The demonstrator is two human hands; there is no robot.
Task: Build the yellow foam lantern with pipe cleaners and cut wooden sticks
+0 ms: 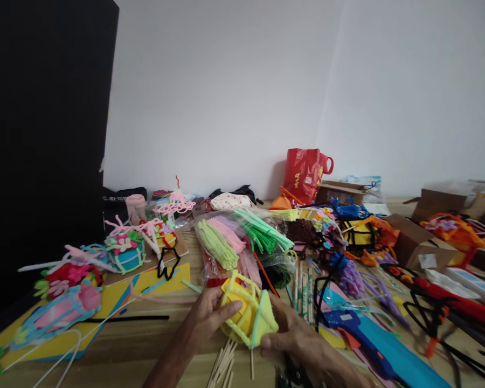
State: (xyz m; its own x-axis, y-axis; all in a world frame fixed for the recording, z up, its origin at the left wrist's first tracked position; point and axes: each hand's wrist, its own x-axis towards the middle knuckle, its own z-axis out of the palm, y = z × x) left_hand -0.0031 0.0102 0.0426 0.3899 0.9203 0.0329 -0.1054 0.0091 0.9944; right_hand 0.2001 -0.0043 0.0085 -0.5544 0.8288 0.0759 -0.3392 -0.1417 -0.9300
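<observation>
Both of my hands grip a yellow pipe-cleaner frame (246,310) over the wooden tabletop (141,337). It is a cage-like craft with yellow card or foam inside and a mint-green strand across its front. My left hand (202,323) holds its left side, thumb on the front. My right hand (293,342) holds its lower right side. A wooden stick pokes down from the frame, and a bundle of thin wooden sticks (222,366) lies under it, partly hidden by my hands.
Bagged pipe cleaners (230,242) lie just ahead. To the right are a blue hot glue gun (351,328), wooden sticks and tangled craft pieces. Finished felt crafts (64,302) sit on yellow card at left. Cardboard boxes (416,242) and a red bag (305,175) stand behind.
</observation>
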